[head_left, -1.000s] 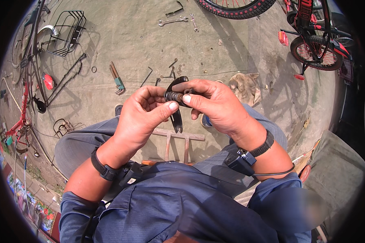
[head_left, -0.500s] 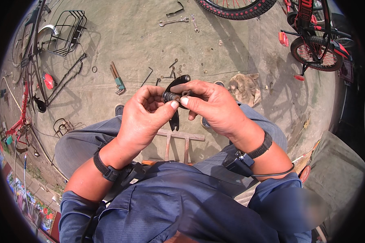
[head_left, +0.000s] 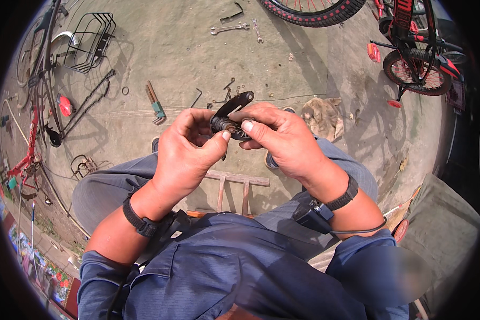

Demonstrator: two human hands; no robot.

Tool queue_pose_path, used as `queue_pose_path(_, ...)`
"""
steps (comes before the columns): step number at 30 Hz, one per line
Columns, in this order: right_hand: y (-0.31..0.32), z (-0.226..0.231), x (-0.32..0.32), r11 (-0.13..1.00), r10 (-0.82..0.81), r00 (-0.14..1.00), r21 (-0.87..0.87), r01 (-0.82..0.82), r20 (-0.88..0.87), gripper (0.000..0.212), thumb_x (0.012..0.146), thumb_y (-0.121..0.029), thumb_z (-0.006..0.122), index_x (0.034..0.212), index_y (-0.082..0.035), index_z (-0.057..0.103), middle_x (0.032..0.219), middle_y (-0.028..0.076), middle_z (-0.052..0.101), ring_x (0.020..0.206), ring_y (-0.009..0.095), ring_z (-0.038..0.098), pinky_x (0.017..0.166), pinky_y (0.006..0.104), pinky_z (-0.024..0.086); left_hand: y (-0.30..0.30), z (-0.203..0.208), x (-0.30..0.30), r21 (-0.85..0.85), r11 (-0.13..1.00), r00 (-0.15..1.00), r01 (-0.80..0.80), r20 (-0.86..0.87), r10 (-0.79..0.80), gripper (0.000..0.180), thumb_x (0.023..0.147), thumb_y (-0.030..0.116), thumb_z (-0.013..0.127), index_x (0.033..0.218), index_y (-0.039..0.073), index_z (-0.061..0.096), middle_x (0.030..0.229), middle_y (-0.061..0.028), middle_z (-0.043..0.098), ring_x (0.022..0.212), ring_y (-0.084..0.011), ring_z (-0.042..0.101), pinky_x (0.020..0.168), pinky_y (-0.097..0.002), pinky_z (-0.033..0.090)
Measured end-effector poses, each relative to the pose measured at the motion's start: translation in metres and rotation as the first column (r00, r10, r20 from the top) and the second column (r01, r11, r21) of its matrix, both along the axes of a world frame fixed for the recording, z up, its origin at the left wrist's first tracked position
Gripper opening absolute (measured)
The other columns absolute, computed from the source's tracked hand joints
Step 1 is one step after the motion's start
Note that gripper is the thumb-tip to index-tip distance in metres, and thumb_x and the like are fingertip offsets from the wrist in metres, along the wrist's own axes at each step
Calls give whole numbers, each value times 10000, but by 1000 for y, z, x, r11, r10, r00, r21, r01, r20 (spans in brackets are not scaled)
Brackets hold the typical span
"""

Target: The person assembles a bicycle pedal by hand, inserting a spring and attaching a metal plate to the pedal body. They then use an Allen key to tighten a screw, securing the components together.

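Observation:
My left hand (head_left: 189, 143) is closed around a black bicycle part (head_left: 240, 101) with curved arms, which looks like a brake caliper. A dark ribbed stack with a bolt end (head_left: 226, 127) shows at its middle, under the left thumb. Right beside it, my right hand (head_left: 274, 130) pinches a small dark ring-shaped piece (head_left: 245, 121) between thumb and fingers. The two hands almost meet in front of my body. One slotted arm of the part points up and away; its lower end is mostly hidden behind the left fingers.
Beyond my hands lie hex keys (head_left: 156, 104), small bolts and washers (head_left: 228, 92), and wrenches (head_left: 229, 29). A crumpled rag (head_left: 322, 118) is at right. At left are a chain (head_left: 90, 101) and a black wire rack (head_left: 90, 42). A bicycle (head_left: 410, 58) stands at far right, a wooden stool (head_left: 237, 178) between my legs.
The black part has turned and tilted between my fingers; its upper arm shows more, its lower arm less. My right hand has shifted slightly, still close to the left.

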State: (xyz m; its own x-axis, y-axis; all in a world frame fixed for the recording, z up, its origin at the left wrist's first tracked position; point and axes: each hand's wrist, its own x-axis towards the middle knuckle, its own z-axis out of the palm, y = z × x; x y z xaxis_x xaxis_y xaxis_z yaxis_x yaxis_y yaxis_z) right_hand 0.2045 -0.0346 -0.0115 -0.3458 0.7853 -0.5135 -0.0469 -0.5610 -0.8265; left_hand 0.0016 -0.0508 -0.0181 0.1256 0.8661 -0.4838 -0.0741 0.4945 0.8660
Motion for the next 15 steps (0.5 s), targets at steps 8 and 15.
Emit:
queue_pose_path(8, 9, 3, 9, 939, 23, 968, 326, -106, 250, 212, 972, -124, 641, 1136, -5, 702, 1067, 47, 639, 941, 116, 601, 756, 256, 506, 2, -3, -4, 416, 890, 940, 186, -340, -38, 364, 734, 81, 802, 1064, 31, 657, 968, -76, 669, 805, -147, 627, 710, -279, 528)
queue_pose_path(15, 11, 17, 10, 909, 159, 975, 363, -207, 158, 267, 856, -91, 758, 1114, -35, 721, 961, 27, 633, 781, 90, 515, 656, 250, 418, 5, 0, -10, 501, 840, 951, 207, -306, -51, 411, 704, 52, 795, 1089, 26, 652, 952, -80, 645, 800, -164, 622, 712, -287, 527)
